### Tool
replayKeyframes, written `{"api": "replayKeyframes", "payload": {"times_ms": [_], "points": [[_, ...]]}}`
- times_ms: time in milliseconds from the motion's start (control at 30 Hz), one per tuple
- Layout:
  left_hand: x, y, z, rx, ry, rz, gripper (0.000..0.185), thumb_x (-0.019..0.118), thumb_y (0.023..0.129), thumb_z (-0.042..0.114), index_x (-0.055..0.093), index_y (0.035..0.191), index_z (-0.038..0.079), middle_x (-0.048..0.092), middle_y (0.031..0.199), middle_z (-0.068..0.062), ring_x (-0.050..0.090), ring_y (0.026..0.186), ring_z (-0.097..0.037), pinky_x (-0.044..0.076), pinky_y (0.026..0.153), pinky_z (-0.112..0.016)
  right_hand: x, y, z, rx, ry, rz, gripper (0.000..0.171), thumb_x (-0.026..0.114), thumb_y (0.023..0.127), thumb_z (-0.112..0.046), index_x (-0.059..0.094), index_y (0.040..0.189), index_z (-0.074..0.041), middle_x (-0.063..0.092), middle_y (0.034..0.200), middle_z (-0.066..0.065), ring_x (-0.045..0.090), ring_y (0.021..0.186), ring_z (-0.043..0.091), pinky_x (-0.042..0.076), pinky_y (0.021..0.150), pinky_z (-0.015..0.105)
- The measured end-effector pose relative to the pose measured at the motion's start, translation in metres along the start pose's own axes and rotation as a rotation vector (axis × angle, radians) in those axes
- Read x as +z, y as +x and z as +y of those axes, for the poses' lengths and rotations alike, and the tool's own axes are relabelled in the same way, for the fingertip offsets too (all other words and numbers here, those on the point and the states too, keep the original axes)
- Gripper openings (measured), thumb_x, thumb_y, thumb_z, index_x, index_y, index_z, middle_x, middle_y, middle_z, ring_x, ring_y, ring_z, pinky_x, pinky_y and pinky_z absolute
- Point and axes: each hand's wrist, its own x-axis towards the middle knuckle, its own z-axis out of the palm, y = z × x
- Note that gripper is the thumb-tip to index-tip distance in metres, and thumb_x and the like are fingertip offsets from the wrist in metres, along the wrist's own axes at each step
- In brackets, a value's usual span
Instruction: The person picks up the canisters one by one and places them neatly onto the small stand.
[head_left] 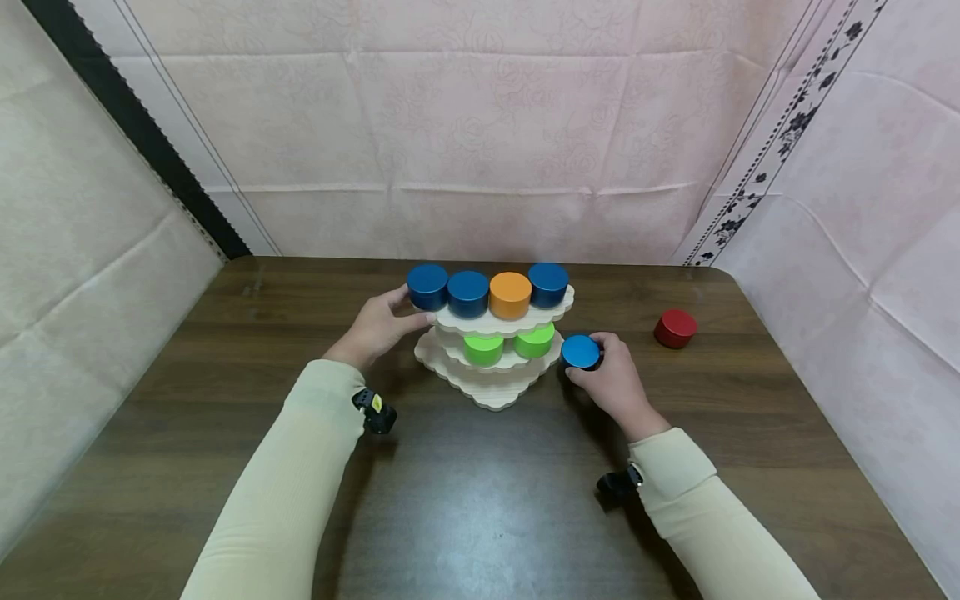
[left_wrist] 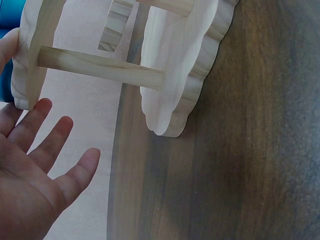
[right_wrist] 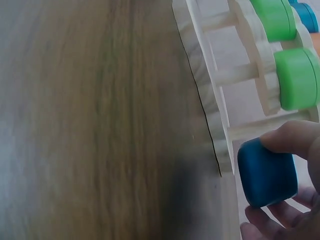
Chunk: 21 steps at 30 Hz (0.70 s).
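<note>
A white scalloped wooden stand with three tiers stands on the table. My left hand holds the left end of its top tier, thumb and fingertips at the edge beside a blue jar. The other fingers stretch out loosely. In my right hand is another round blue jar, pinched between thumb and fingers just right of the stand. Another two blue jars and an orange jar stand in the top row. Two green jars sit on the middle tier.
A red jar stands by itself on the brown wooden table, to the right of my right hand. Pale cloth hangs behind the table and on both sides. Wooden posts join the tiers.
</note>
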Motion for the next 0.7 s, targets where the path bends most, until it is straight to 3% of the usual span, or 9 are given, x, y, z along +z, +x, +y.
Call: {"api": "replayKeyframes", "payload": {"times_ms": [400, 700], "points": [[-0.001, -0.001, 0.001, 0.006, 0.002, 0.001, 0.082, 0.069, 0.088, 0.041, 0.026, 0.154, 0.018, 0.04, 0.151, -0.008, 0.03, 0.142, -0.029, 0.028, 0.111, -0.057, 0.015, 0.001, -0.01, -0.04, 0.016, -0.016, 0.065, 0.073, 0.083, -0.009, 0.037, 0.135, 0.007, 0.04, 0.133, 0.025, 0.04, 0.119, 0.038, 0.038, 0.103, 0.055], [-0.001, -0.001, 0.001, -0.006, 0.002, -0.001, 0.083, 0.069, 0.088, 0.043, 0.025, 0.154, 0.018, 0.038, 0.152, -0.007, 0.027, 0.143, -0.029, 0.026, 0.112, -0.057, 0.02, 0.003, -0.013, -0.023, 0.023, -0.033, 0.065, 0.073, 0.084, -0.011, 0.037, 0.135, 0.006, 0.04, 0.133, 0.024, 0.041, 0.118, 0.038, 0.038, 0.104, 0.054]]}}
